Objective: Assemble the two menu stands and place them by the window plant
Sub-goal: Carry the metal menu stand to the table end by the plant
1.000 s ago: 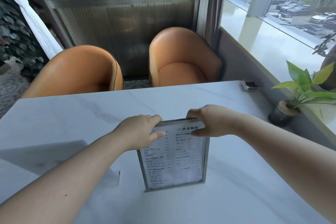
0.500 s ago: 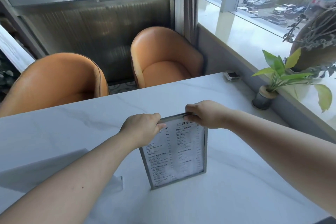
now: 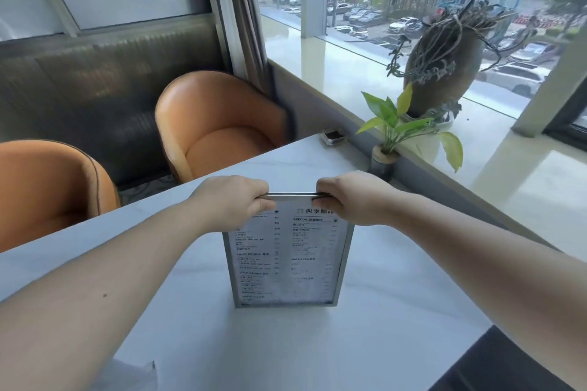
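A metal-framed menu stand [image 3: 287,259] with a printed menu sheet stands upright on the white marble table [image 3: 365,336]. My left hand [image 3: 233,201] grips its top left corner. My right hand [image 3: 347,197] grips its top right corner. The small window plant [image 3: 400,128], green-leaved in a dark pot, stands at the table's far right edge beside the sill, beyond my right hand. Part of a clear acrylic piece [image 3: 136,374] lies at the bottom left, mostly hidden under my left arm.
Two orange armchairs [image 3: 216,124] [image 3: 47,187] stand behind the table. A small dark tray [image 3: 332,136] sits at the far table corner. A big brown vase [image 3: 444,70] with trailing stems stands on the window sill. A dark object [image 3: 514,365] shows at the bottom right.
The view has swung right toward the window. Both hands hold the stand's top edge throughout, and the stand now sits more square-on and closer to the plant side.
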